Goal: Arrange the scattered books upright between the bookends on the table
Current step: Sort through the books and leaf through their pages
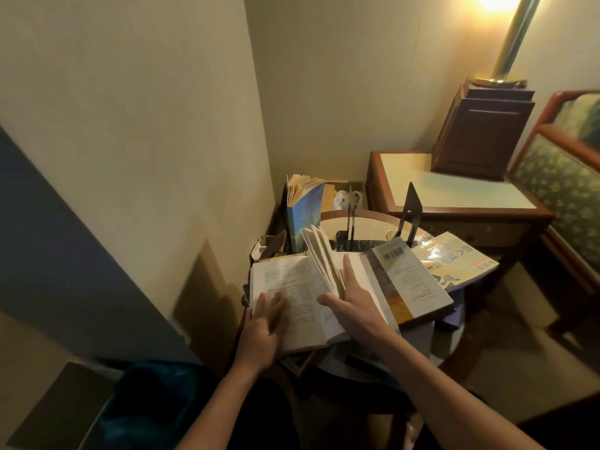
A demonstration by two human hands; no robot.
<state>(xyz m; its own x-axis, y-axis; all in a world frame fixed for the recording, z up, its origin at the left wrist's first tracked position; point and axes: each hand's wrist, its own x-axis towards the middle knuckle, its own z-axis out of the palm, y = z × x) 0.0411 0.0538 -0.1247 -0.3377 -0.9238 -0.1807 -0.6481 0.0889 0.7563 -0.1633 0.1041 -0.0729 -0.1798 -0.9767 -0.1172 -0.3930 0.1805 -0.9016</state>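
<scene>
- Left hand (264, 323) flat, open on open book (292, 297); right hand (349, 297) open, thumbing pages (324, 258).
- Book overhangs table (373, 219) edge; could slide off.
- Blue book (303, 212) upright, unsupported; a bump could topple it.

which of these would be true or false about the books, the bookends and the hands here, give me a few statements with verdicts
1. The left hand lies flat on a page of the open book. True.
2. The blue book lies flat on the table. False: it stands upright at the back left, pages fanned at the top.
3. The right hand is on the open book's pages, some of which stand up mid-turn. True.
4. The black bookend has books packed against it. False: it stands alone.
5. The yellow book stands upright. False: it lies flat at the right.
</scene>
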